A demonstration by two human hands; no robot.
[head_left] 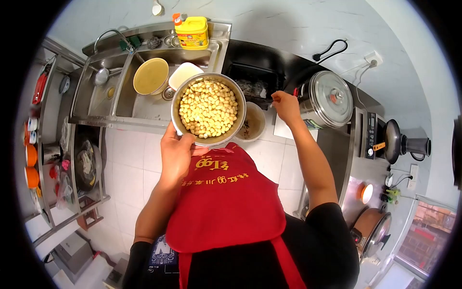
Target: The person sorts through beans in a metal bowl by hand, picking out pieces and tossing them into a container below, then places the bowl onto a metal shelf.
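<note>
My left hand (178,154) grips the near left rim of a round metal bowl (241,118), thumb on the rim. Pale yellow, shelled peanuts or similar kernels (208,108) fill the bowl's middle. To the right, my right hand (287,108) hangs with its fingers pinched together. A tiny pale bit seems to show at its fingertips, too small to name. Below and left of that hand stands a whitish bucket (260,129) with dark scraps inside, partly covered by the bowl. Behind the hand is a black recessed tray (279,79) with greyish matter in it.
A steel double sink (144,113) on the left holds a yellowish basin (151,77) and a white container (184,73). A yellow jug (192,33) stands behind it. At right are a large lidded pot (329,98) and an induction cooker (371,135). Shelves (65,192) line the left.
</note>
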